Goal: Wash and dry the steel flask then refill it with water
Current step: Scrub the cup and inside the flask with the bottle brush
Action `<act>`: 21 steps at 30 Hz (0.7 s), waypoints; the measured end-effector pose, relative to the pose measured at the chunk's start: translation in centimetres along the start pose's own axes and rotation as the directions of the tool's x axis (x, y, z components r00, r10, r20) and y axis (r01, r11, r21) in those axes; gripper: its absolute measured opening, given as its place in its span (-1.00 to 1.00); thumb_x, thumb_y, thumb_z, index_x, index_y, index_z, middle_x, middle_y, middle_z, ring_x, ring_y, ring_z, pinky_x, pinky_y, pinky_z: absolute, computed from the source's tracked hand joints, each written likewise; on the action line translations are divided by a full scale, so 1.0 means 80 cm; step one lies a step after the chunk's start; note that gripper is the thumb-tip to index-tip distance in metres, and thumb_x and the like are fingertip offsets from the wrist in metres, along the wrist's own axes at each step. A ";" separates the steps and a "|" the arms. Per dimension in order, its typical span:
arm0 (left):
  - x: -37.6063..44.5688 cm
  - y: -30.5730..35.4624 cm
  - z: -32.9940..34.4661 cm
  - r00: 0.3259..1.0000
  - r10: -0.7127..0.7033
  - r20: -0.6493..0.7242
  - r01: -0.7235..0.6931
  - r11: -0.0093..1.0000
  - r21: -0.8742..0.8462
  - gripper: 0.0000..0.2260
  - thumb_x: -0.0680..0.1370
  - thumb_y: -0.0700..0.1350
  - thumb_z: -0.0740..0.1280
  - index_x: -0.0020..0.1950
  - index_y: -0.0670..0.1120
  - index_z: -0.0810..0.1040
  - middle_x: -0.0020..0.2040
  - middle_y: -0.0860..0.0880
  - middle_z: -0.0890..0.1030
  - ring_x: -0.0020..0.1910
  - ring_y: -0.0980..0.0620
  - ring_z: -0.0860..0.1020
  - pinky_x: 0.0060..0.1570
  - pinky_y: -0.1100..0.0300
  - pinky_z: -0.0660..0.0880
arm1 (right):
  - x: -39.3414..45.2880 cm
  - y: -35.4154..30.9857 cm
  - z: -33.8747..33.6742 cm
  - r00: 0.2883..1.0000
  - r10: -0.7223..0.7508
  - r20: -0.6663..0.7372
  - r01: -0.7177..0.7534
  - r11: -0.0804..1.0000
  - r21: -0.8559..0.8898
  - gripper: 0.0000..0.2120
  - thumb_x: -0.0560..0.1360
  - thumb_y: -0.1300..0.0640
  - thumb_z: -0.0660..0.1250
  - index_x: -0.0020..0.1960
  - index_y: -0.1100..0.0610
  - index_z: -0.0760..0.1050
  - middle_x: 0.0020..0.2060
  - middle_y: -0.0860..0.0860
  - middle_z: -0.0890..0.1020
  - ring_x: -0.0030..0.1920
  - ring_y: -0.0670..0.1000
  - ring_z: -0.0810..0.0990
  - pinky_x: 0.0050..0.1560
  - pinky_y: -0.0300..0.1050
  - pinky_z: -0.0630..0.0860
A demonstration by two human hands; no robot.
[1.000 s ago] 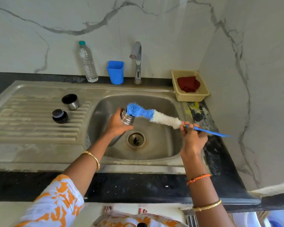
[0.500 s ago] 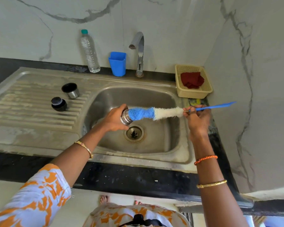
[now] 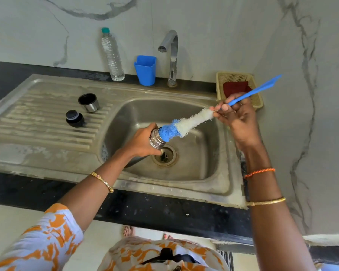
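Brush bristles deeper in ribbed steel flask than before, left hand gripping flask, right hand pinching handle

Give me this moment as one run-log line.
step: scrubbing | left hand: grips flask over sink | right hand: holds brush, tip in flask mouth | tap: no water visible

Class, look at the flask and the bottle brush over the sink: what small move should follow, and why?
Probably push the bottle brush deeper into the steel flask. Only its blue tip sits in the mouth; the white bristles remain outside. The left hand grips the flask's neck, the right hand the handle.
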State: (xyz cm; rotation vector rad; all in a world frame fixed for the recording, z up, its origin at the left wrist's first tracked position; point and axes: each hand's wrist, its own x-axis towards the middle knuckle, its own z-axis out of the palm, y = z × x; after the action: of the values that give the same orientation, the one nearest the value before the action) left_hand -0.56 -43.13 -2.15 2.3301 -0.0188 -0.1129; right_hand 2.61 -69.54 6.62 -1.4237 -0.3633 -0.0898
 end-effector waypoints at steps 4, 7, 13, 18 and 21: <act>-0.002 0.002 0.008 0.998 -0.007 0.057 0.007 1.000 0.004 -0.46 0.09 -0.12 0.56 -0.01 -0.03 0.44 -0.15 0.03 0.62 -0.20 0.02 0.64 -0.21 -0.04 0.62 | 0.015 -0.012 -0.005 0.995 0.041 0.087 -0.038 0.999 -0.034 -0.79 0.59 0.39 0.14 -0.06 0.09 0.33 -0.30 -0.10 0.62 -0.10 -0.03 0.67 -0.04 -0.18 0.57; -0.002 0.005 0.018 0.998 -0.040 0.048 0.041 0.999 -0.028 -0.47 0.09 -0.12 0.55 0.00 -0.03 0.45 -0.16 0.03 0.63 -0.20 0.02 0.64 -0.21 -0.01 0.62 | 0.019 -0.013 0.004 0.999 0.030 -0.039 -0.033 0.997 -0.066 -0.79 0.58 0.38 0.18 -0.07 0.08 0.35 -0.31 -0.07 0.62 -0.15 -0.02 0.67 -0.10 -0.20 0.57; 0.008 0.029 0.021 1.000 -0.008 -0.018 0.007 1.000 -0.028 -0.48 0.15 -0.18 0.57 0.01 -0.06 0.43 -0.13 0.04 0.61 -0.20 0.07 0.60 -0.30 0.17 0.54 | -0.009 0.019 0.049 0.941 0.201 -0.272 -0.205 0.979 0.016 -0.82 0.54 0.37 0.26 -0.09 0.10 0.41 -0.26 0.04 0.59 -0.20 -0.03 0.64 -0.15 -0.20 0.61; 0.026 0.044 0.010 0.999 0.027 0.021 -0.027 1.000 -0.004 -0.43 0.14 -0.16 0.58 0.06 -0.03 0.41 -0.07 0.01 0.59 -0.14 0.05 0.60 -0.25 0.16 0.54 | -0.003 0.014 0.049 0.951 0.113 -0.286 -0.148 0.984 -0.102 -0.86 0.50 0.27 0.37 -0.07 0.09 0.43 -0.22 0.08 0.66 -0.16 -0.02 0.67 -0.06 -0.16 0.61; 0.032 0.051 0.011 1.000 0.018 -0.003 -0.018 1.000 0.020 -0.45 0.18 -0.17 0.56 0.07 -0.02 0.40 -0.08 0.01 0.59 -0.14 0.02 0.60 -0.20 0.06 0.58 | 0.012 0.014 0.044 0.929 0.125 -0.348 -0.189 0.969 -0.159 -0.87 0.49 0.22 0.40 -0.04 0.11 0.46 -0.23 0.02 0.67 -0.18 -0.05 0.68 -0.04 -0.11 0.62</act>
State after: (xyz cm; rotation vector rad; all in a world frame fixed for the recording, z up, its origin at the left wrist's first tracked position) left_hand 1.96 -46.67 0.01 2.3497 -0.0396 -0.1009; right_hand 3.12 -65.82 6.23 -1.5887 0.0448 -0.2382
